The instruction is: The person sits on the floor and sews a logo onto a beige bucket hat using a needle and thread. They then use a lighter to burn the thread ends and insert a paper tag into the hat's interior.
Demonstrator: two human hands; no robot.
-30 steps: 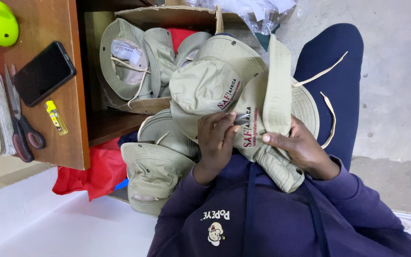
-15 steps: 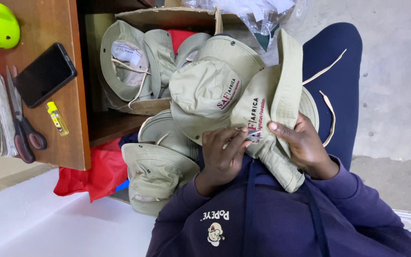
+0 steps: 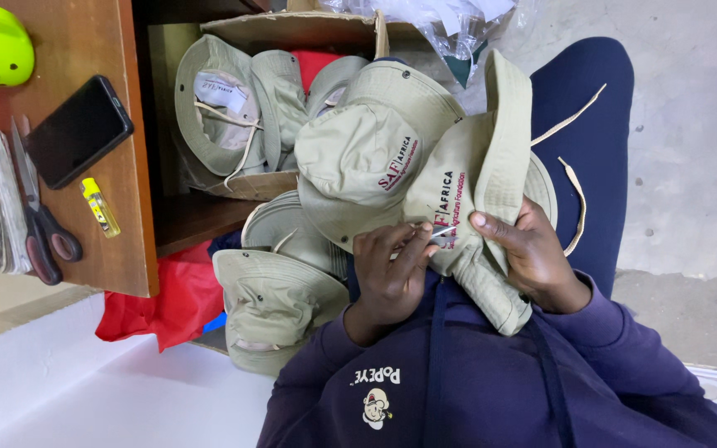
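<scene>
**Asker:** What is around you, biggest first?

**Describer:** A wooden table point(image 3: 85, 50) stands at your left, with a cardboard box point(image 3: 292, 29) of khaki hats beyond your knees. More hats are heaped on your lap, one of them point(image 3: 358, 158) leaning against the hat you are working on.

**Asker:** Where is that hat, and what has changed?

**Describer:** The khaki sun hat point(image 3: 475, 166) lies on your lap, against your chest. Since a second ago its brim has swung up to stand nearly on edge, and the panel with dark and red stitched lettering now faces you.

**Asker:** And your hands?

**Describer:** Your right hand point(image 3: 537, 257) is closed on the hat, its thumb pressed flat on the folded brim just beside the lettering and its fingers hidden behind the cloth. Your left hand point(image 3: 387, 270) has slid down from the crown. Its fingertips point(image 3: 421, 241) are now pinched tight on a pale strand point(image 3: 441, 233) at the lettering's edge, which is too fine to identify. As I judge it, the lettered panel is now pinned steady for close work.
</scene>
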